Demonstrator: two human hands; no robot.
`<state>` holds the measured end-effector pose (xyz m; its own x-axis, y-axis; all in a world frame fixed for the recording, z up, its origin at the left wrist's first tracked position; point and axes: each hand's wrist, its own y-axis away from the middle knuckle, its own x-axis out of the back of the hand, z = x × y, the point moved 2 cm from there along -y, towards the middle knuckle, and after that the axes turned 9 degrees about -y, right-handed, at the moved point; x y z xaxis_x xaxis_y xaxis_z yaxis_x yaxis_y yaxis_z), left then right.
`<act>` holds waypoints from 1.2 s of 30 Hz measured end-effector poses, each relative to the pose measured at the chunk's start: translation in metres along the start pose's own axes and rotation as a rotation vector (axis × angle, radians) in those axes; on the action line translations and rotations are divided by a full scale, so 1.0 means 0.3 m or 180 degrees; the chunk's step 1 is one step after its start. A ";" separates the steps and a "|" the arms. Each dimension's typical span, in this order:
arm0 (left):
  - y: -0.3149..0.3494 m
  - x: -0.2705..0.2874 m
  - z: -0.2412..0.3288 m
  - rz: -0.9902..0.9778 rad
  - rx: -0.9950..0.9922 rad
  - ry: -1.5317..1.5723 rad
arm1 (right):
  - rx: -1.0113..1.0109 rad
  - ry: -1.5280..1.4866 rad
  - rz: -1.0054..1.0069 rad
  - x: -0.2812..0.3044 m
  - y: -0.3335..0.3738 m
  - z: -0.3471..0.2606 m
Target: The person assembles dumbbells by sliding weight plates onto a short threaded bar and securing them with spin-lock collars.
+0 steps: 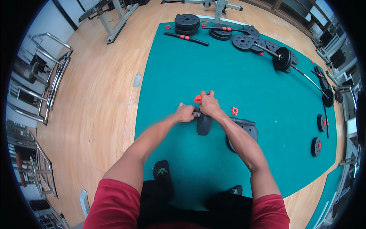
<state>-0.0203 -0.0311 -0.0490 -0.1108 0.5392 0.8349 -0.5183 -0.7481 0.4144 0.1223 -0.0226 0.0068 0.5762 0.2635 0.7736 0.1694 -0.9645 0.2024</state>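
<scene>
In the middle of the mat, my left hand [186, 113] is closed, its fingers around a short dark piece that looks like the end of a dumbbell bar [196, 113]. Close beside it, my right hand [209, 104] is closed with a red star nut [197, 99] showing at its left side. The fingers hide much of that nut. Directly below the hands, a black weight plate [204, 126] appears nearly edge-on, its top covered by my right hand. Under my right forearm lies another black plate [249, 131] with a threaded dumbbell bar [243, 121] across it. A loose red star nut [234, 111] rests just beyond.
Stacked plates [187, 23] and a dumbbell bar [186, 39] occupy the green mat's [183, 72] far edge. A loaded barbell [283, 59] crosses the far right. Small plates with red nuts [316, 146] stand at the right edge. Metal gym racks [49, 76] line the left side.
</scene>
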 end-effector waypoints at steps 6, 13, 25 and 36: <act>-0.100 0.065 0.049 0.0301 0.0287 0.0284 | 0.0314 0.0329 0.0544 0.122 0.021 -0.054; -0.208 0.008 0.076 0.0226 0.0464 0.0069 | 0.0400 0.0346 0.0956 0.063 -0.018 0.075; -0.252 0.019 0.053 0.0167 0.0399 0.0164 | 0.0312 -0.0138 0.0857 0.090 -0.070 0.124; -0.236 0.166 -0.013 0.0243 0.0149 0.0362 | 0.0316 -0.0107 0.0968 0.091 -0.066 0.126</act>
<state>0.0076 0.0503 -0.0380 -0.2453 0.5184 0.8192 -0.4649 -0.8044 0.3698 0.1649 0.0041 0.0013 0.6382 -0.0347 0.7691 0.0616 -0.9935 -0.0959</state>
